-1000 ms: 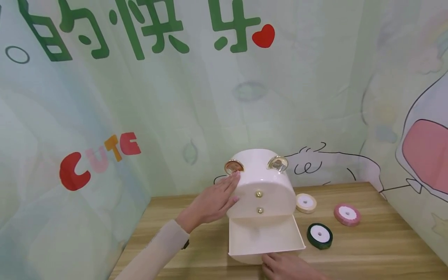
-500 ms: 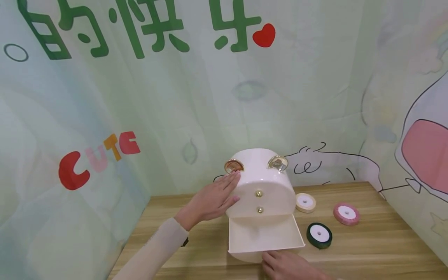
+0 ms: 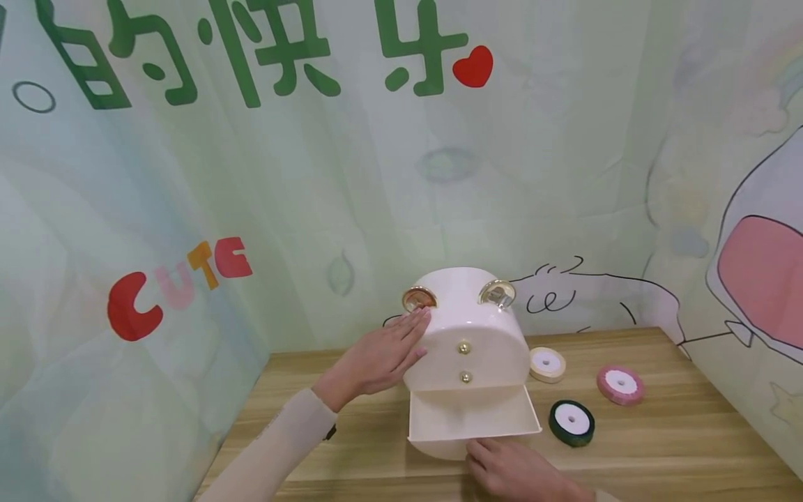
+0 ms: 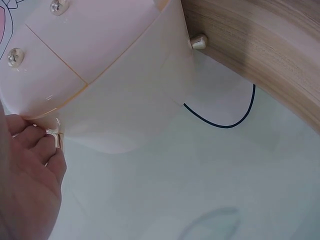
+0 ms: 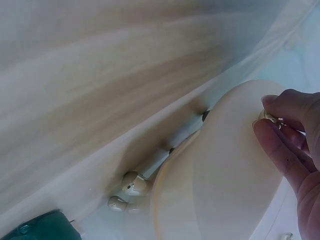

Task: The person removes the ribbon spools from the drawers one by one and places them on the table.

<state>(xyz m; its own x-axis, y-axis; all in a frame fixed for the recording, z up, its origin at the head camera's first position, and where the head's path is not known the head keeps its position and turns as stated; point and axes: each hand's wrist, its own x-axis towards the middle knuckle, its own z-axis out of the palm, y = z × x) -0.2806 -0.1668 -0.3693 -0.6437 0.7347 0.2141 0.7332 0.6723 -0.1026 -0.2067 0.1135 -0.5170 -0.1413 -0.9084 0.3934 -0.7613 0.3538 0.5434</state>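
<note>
A glossy white storage box (image 3: 464, 300) with two gold-rimmed ears stands on the table, its lowest drawer (image 3: 473, 415) pulled partway out with bare floor showing inside. My left hand (image 3: 379, 355) lies along the box's left side, fingers extended up to the left ear (image 3: 419, 298). In the left wrist view, the fingertips touch the box's edge beside that ear. At the drawer front, my right hand (image 3: 511, 467) pinches a small gold knob (image 5: 270, 117) between thumb and fingers. Two more gold knobs (image 3: 464, 347) sit on the closed drawer fronts above.
Right of the box lie three ribbon rolls: a cream roll (image 3: 548, 364), a pink roll (image 3: 620, 385) and a dark green roll (image 3: 571, 422), the green one close to the drawer. A printed curtain (image 3: 376, 209) hangs behind the wooden table (image 3: 659, 446).
The lowest drawer has slid a little inward toward the box, my right hand moving with it on the knob. My left hand stays against the box's side.
</note>
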